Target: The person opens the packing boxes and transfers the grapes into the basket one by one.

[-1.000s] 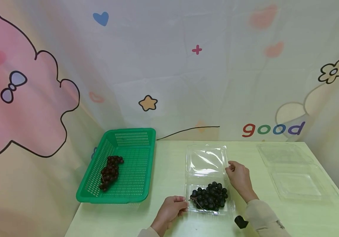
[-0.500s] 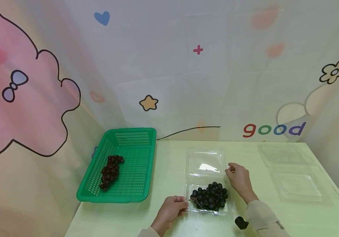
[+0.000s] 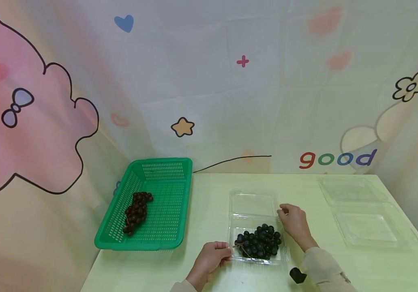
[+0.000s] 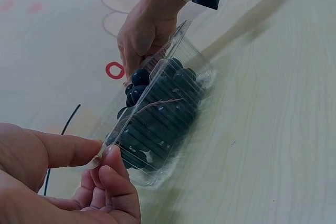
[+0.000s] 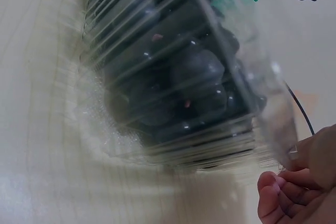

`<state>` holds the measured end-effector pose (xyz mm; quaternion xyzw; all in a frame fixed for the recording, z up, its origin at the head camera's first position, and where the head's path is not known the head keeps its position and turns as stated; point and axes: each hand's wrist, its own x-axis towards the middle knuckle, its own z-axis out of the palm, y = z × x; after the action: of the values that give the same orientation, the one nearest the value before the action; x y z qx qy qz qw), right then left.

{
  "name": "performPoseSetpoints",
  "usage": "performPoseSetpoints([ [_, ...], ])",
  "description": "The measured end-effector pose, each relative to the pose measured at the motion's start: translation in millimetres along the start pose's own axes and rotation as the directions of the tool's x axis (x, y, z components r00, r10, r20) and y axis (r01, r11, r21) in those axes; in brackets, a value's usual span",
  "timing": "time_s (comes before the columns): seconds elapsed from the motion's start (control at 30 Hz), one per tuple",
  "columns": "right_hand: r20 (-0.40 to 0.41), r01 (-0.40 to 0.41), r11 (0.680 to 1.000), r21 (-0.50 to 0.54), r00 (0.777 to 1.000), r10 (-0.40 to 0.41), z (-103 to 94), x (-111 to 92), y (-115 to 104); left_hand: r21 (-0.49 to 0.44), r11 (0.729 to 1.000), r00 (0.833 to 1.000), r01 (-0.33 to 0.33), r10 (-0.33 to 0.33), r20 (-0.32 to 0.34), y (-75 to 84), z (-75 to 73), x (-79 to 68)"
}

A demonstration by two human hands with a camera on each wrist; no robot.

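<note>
A clear plastic clamshell box [image 3: 238,224] stands on the table with its lid [image 3: 254,204] tipped back on the far side. A bunch of dark grapes [image 3: 261,243] fills most of its base, a thin stem showing at the left. My left hand [image 3: 210,259] pinches the box's rim at the near left corner, thumb against forefinger in the left wrist view. At the far right corner, by the hinge, my right hand [image 3: 295,223] pinches the edge. The right wrist view shows those fingers at the corner beside the ribbed wall, with the grapes [image 5: 184,82] behind it.
On the left a green plastic basket [image 3: 187,202] contains a bunch of reddish grapes [image 3: 136,213]. Another clear clamshell box [image 3: 365,223] lies opened out at the right. A black object [image 3: 298,275] sits beside the right sleeve. A printed curtain [image 3: 209,81] hangs behind the table.
The lid's far edge has dropped lower in the head view, so the lid looks shorter, and its bright glare has gone. My right hand has shifted slightly nearer; the left stays put.
</note>
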<state>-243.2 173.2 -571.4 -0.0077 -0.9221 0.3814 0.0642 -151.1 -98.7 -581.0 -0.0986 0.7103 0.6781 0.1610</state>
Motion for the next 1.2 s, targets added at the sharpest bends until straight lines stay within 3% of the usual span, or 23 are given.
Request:
performPoseSetpoints([
  [0.4, 0.048, -0.013, 1.0, 0.01, 0.999, 0.013, 0.5, 0, 3, 0.0, 1.0, 1.0, 0.009, -0.009, -0.004, 2.3, -0.7, -1.8],
  [1.2, 0.052, -0.027, 0.999, 0.022, 0.998, 0.026, -12.4, -9, 0, -0.007, 1.0, 1.0, 0.019, -0.019, 0.001, 4.2, -0.9, -3.4],
])
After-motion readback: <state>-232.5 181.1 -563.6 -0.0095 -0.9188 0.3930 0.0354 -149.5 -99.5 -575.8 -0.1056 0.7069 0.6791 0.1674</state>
